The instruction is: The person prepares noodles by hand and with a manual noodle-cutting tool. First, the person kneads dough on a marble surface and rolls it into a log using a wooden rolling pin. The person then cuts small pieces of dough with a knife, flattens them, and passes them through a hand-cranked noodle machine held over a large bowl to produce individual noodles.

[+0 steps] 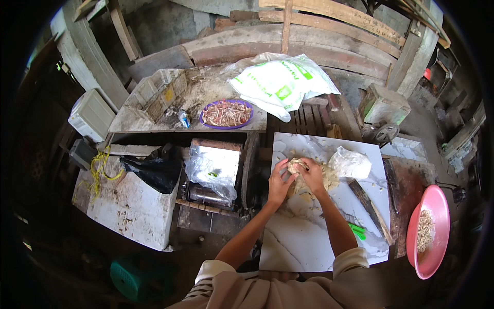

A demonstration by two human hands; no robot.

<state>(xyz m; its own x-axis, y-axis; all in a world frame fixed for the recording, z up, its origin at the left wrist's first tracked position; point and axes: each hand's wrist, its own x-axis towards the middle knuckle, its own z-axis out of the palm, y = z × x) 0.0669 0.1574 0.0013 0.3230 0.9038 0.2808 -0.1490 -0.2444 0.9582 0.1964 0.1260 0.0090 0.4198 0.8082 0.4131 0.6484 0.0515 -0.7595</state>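
Observation:
Between my two hands is a pale, lumpy piece of dough (296, 165), held over a white marble-patterned board (298, 247). My left hand (279, 181) curls round its left side. From the right, my right hand (312, 177) closes on it, fingers bent over the top. Beneath and beside my hands, crumbly beige flour or dough (328, 181) is spread on the board. A white plastic bag (350, 162) rests just right of it. Further right lie a long dark wooden stick (366, 205) and a bright green plastic tool (357, 231), partly hidden by my right forearm.
A pink basin (441, 226) with pale strips stands at the right. Beyond the board lies a large white and green sack (288, 85). A purple-rimmed tray (227, 114) holds reddish strips. Left are a black plastic bag (158, 170), a plastic-covered machine (212, 170) and a green stool (126, 278).

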